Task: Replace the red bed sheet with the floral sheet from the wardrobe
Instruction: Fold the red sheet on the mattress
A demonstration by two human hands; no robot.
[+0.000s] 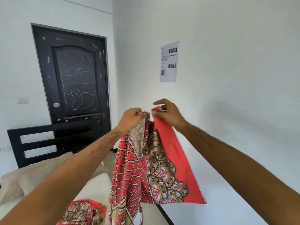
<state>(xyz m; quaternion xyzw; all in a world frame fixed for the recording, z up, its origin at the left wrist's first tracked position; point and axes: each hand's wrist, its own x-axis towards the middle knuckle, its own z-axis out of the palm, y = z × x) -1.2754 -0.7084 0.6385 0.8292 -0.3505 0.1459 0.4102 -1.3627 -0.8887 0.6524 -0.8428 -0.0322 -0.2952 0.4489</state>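
Both hands point(129, 119) point(168, 114) pinch red sheet point(170, 159).

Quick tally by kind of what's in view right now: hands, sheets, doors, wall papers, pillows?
Hands: 2, left hand and right hand, both gripping the sheet
Red patterned sheet: 1
Black door: 1
Paper on the wall: 1
Beige pillow: 1
Total: 6

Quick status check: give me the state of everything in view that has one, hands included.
Left hand: grips the sheet's top edge.
Right hand: pinches a red corner of the sheet.
Red patterned sheet: held up, hanging bunched, lower end on the bed.
Door: closed, chalk scribbles on it.
Bed: mattress bare where visible.
Paper notice: stuck on the wall.
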